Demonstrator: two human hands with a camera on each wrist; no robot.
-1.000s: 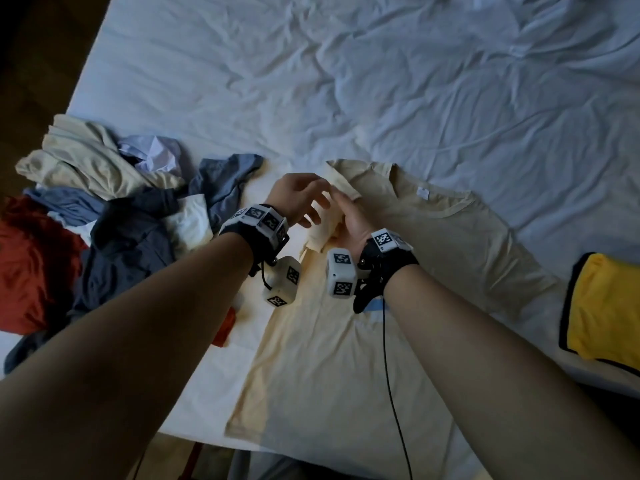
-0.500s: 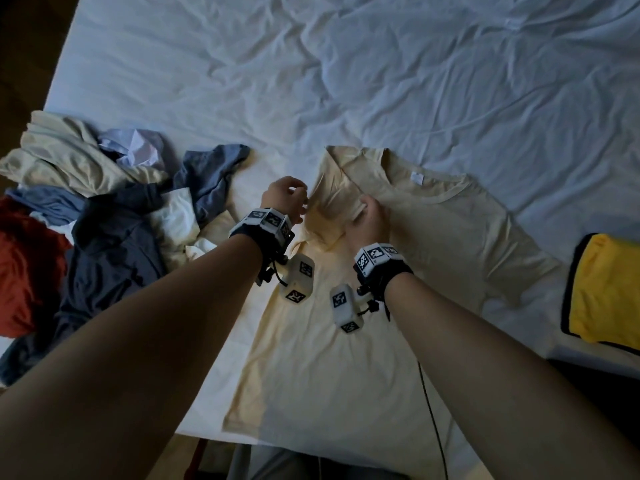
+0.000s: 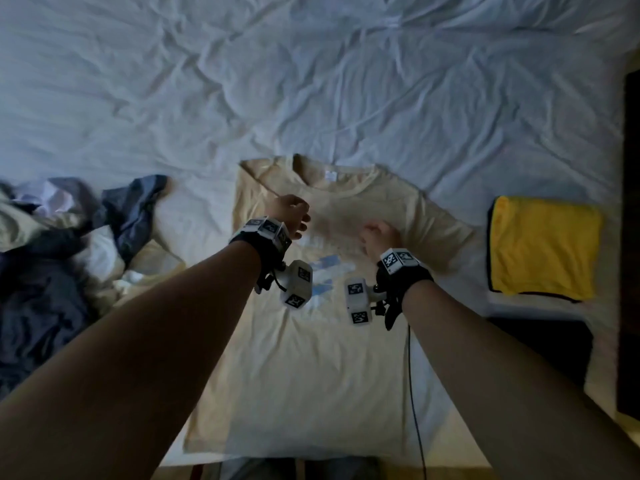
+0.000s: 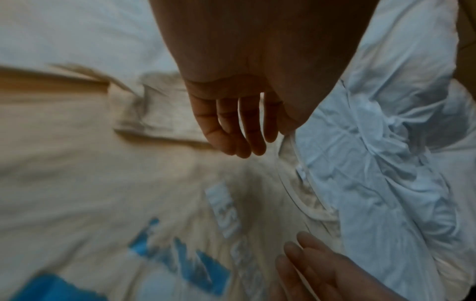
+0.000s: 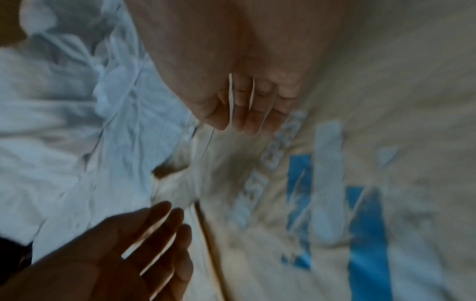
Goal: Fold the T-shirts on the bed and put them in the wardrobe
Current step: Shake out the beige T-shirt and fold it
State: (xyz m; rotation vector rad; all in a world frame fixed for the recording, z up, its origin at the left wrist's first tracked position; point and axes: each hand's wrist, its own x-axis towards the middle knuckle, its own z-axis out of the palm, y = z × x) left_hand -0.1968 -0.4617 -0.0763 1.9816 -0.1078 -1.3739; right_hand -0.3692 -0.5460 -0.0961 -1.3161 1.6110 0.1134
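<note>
A cream T-shirt (image 3: 311,358) with a blue chest print (image 3: 325,271) lies flat, front up, on the white bed sheet (image 3: 311,81). Its left sleeve (image 3: 263,188) is tucked inward, while the right sleeve spreads out. My left hand (image 3: 292,216) hovers over the upper left chest with relaxed fingers (image 4: 237,132) and holds nothing. Just to its right, my right hand (image 3: 379,237) hangs above the print, its fingers (image 5: 252,110) loose and empty. Both wrist views are blurred.
A heap of unfolded shirts (image 3: 62,244) in cream, navy and white covers the bed's left side. A folded yellow shirt (image 3: 543,251) lies right of the cream one, with a dark object (image 3: 540,348) below it. The bed's near edge runs along the shirt's hem.
Both hands let go of the left sleeve, which now lies folded in on the shirt. They moved right over the chest and opened.
</note>
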